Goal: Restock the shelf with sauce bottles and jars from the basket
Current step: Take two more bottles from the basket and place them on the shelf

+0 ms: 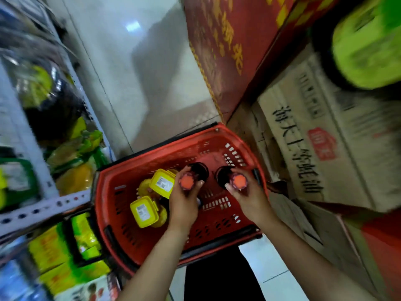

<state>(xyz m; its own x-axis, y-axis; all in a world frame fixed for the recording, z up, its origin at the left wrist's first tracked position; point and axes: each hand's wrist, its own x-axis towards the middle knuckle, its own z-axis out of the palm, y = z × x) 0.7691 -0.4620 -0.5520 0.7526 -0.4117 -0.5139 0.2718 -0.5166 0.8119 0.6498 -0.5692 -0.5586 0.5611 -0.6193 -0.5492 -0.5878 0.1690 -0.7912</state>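
Note:
A red plastic basket sits on the floor below me. My left hand grips a dark sauce bottle with an orange cap, held upright over the basket. My right hand grips a second dark bottle with an orange cap beside it. Two yellow-lidded jars lie in the left part of the basket. The shelf with a perforated white rail stands at the left, holding yellow and green packets.
Cardboard boxes with black print are stacked at the right, under a red carton. A bright green pack sits on top at the upper right. Pale tiled floor stretches ahead of the basket.

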